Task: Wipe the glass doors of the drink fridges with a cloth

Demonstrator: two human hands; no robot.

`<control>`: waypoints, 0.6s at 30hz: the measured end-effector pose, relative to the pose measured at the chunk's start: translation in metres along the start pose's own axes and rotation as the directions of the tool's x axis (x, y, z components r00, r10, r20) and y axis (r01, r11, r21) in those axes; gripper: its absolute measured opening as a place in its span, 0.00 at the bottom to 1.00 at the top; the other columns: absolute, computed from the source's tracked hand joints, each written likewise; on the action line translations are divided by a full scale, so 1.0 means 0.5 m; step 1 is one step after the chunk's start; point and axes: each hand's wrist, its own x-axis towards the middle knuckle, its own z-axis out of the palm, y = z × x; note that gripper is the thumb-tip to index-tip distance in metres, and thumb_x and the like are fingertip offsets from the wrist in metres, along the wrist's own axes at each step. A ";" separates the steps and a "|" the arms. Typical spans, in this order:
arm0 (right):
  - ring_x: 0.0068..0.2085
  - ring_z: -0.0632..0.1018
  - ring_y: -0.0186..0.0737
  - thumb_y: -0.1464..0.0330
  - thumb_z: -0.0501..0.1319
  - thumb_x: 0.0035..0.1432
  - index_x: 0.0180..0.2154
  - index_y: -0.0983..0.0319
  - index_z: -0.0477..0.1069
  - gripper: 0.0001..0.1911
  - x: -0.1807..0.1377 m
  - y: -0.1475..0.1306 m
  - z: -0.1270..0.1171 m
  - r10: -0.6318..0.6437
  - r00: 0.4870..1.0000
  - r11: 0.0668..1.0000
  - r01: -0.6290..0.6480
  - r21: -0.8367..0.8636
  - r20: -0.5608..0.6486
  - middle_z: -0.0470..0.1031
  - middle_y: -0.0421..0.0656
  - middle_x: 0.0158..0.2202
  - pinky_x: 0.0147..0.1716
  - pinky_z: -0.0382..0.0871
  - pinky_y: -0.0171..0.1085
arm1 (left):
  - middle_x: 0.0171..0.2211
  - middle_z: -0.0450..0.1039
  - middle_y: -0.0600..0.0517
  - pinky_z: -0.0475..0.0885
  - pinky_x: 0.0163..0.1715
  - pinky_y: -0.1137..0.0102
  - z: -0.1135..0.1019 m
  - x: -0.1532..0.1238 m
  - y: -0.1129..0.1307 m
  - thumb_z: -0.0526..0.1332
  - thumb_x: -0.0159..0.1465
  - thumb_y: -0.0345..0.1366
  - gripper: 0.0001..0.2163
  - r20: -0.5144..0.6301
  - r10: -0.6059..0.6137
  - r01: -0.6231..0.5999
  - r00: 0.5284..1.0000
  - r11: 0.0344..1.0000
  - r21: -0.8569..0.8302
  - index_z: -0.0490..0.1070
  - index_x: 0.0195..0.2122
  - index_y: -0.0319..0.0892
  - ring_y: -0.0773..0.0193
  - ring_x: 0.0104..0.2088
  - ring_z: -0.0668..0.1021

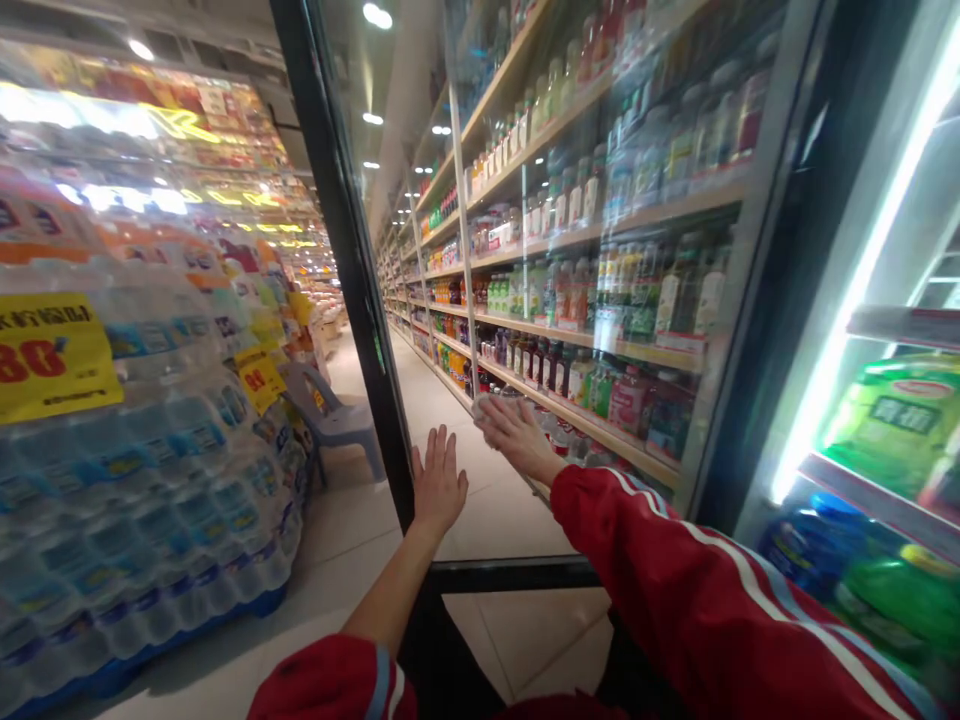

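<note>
A glass door [510, 520] in a black frame [360, 260] stands swung open in front of me. My left hand [440, 478] lies flat on the lower left of the pane by the frame, fingers stretched and nothing in it. Higher up and to the right, my right hand [514, 432] presses a pale cloth [478, 408] to the glass. Most of this cloth is hidden under the fingers, with its edge showing at the fingertips. Shelves of bottled drinks [570, 290] show in the pane; whether through it or as a reflection I cannot tell.
Shrink-wrapped water bottles [150, 480] are stacked at the left, with yellow price signs [56, 355]. Behind them stands a grey plastic chair [341, 420]. On the right, a lit cooler shelf [885, 500] holds large green and blue bottles close to my right sleeve.
</note>
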 end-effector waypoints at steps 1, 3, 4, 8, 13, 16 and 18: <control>0.65 0.52 0.47 0.71 0.51 0.63 0.58 0.58 0.59 0.22 0.014 0.015 -0.010 0.073 0.997 0.997 -0.073 -0.011 -0.012 0.55 0.48 0.63 0.61 0.43 0.57 | 0.62 0.52 0.38 0.48 0.60 0.49 -0.001 0.008 0.006 0.53 0.60 0.32 0.26 -0.003 0.005 -0.005 1.000 1.000 -0.005 0.53 0.60 0.33 0.50 0.64 0.54; 0.65 0.51 0.47 0.71 0.51 0.63 0.58 0.58 0.59 0.22 0.026 0.032 -0.022 0.159 0.987 0.987 -0.160 -0.026 -0.025 0.55 0.49 0.63 0.61 0.42 0.58 | 0.62 0.52 0.38 0.47 0.60 0.48 -0.002 0.024 0.017 0.53 0.60 0.32 0.27 -0.009 0.018 -0.018 1.000 1.000 -0.016 0.53 0.60 0.33 0.50 0.64 0.54; 0.65 0.51 0.47 0.71 0.51 0.63 0.58 0.57 0.59 0.22 0.022 0.033 -0.023 0.172 0.985 0.985 -0.173 -0.029 -0.024 0.55 0.49 0.63 0.61 0.42 0.57 | 0.62 0.52 0.37 0.47 0.60 0.48 -0.002 0.031 0.023 0.53 0.60 0.32 0.27 -0.012 0.027 -0.027 1.000 0.999 -0.019 0.53 0.60 0.33 0.50 0.64 0.54; 0.64 0.55 0.46 0.70 0.52 0.62 0.57 0.56 0.61 0.21 -0.035 0.013 -0.010 0.105 0.994 0.994 -0.104 -0.030 0.016 0.59 0.48 0.62 0.61 0.44 0.55 | 0.62 0.52 0.37 0.48 0.60 0.49 -0.002 0.054 0.043 0.54 0.59 0.32 0.27 -0.022 0.066 -0.067 0.998 0.997 -0.024 0.53 0.60 0.32 0.50 0.64 0.54; 0.64 0.55 0.45 0.72 0.52 0.61 0.56 0.57 0.62 0.21 -0.042 0.041 -0.025 0.156 0.988 0.986 -0.157 -0.057 -0.023 0.59 0.48 0.62 0.60 0.44 0.55 | 0.62 0.52 0.38 0.47 0.61 0.50 -0.003 0.085 0.065 0.54 0.58 0.33 0.28 -0.025 0.102 -0.103 0.995 0.994 -0.039 0.53 0.61 0.34 0.52 0.64 0.53; 0.65 0.51 0.46 0.72 0.52 0.61 0.56 0.58 0.62 0.21 -0.006 0.087 -0.055 0.314 0.942 0.944 -0.323 -0.070 -0.121 0.56 0.49 0.63 0.60 0.43 0.55 | 0.62 0.52 0.38 0.46 0.61 0.50 -0.006 0.110 0.080 0.54 0.59 0.33 0.28 -0.056 0.125 -0.128 0.991 0.991 -0.044 0.53 0.60 0.33 0.52 0.64 0.52; 0.65 0.50 0.47 0.72 0.52 0.60 0.56 0.58 0.63 0.21 0.002 0.104 -0.066 0.365 0.918 0.922 -0.379 -0.077 -0.152 0.55 0.49 0.63 0.60 0.43 0.55 | 0.62 0.52 0.38 0.46 0.61 0.51 -0.008 0.124 0.090 0.54 0.59 0.33 0.27 -0.081 0.139 -0.143 0.987 0.989 -0.045 0.53 0.60 0.33 0.53 0.64 0.52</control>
